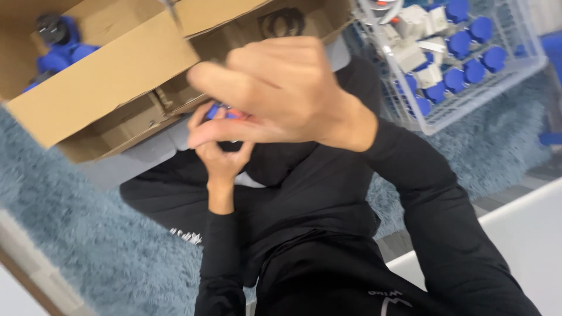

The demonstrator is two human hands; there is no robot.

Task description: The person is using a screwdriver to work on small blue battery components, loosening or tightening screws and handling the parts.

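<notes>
Both hands, the right hand (281, 88) and the left hand (219, 149), are pinching together on what is probably a small blue-and-orange part (221, 112), which is risking slipping onto the shaggy blue rug (88, 234).

Open brown cardboard box (111, 70) upper left, blue parts inside.

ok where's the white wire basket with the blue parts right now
In the head view, the white wire basket sits at the upper right on the blue-grey shaggy rug, beyond the right hand.
</notes>
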